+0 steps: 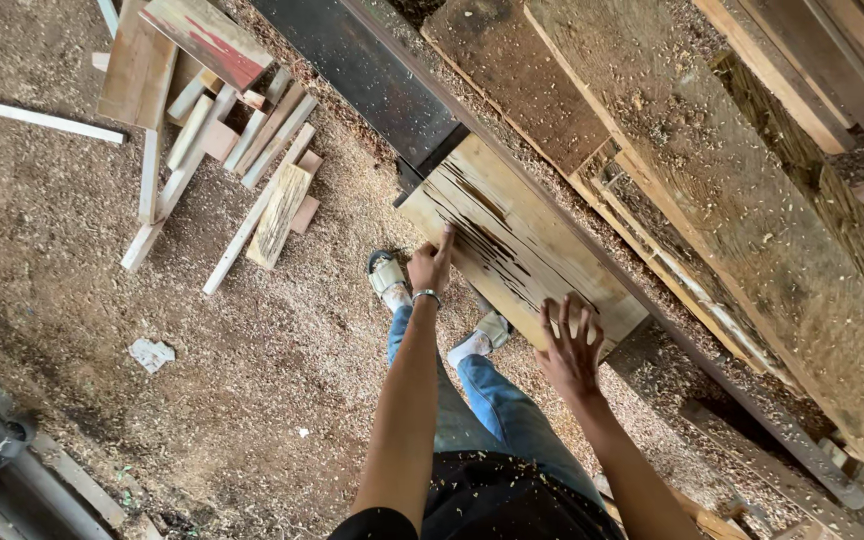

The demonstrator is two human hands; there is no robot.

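- On the far left, a pile of wood offcuts (237,140) lies on the sawdust-covered floor (72,260): pale thin slats, short blocks and one board with a red-painted face, all scattered at loose angles.
- A scrap of crumpled paper (151,353) sits alone on the floor nearer the person.
- The left hand (430,265) is clasped on the near-left edge of the plank (522,245), fingers curled around the edge and one finger pointing up along it; a metal bracelet sits on the wrist.
- The plank is a flat, pale rectangular board marked with dark streaks running with the grain. Its long axis runs from far-left to near-right, and it rests on the dark metal rail (372,70) of the machine surface.
- The plank lies directly ahead of both hands. The left hand is already on it, nearer the far end.
- The right hand (572,345) is spread open, fingers splayed, at the plank's near-right end; whether it presses the wood or hovers just off it I cannot tell.
- To the right, thick rough-sawn timbers (752,200) lie stacked, dusted with sawdust.
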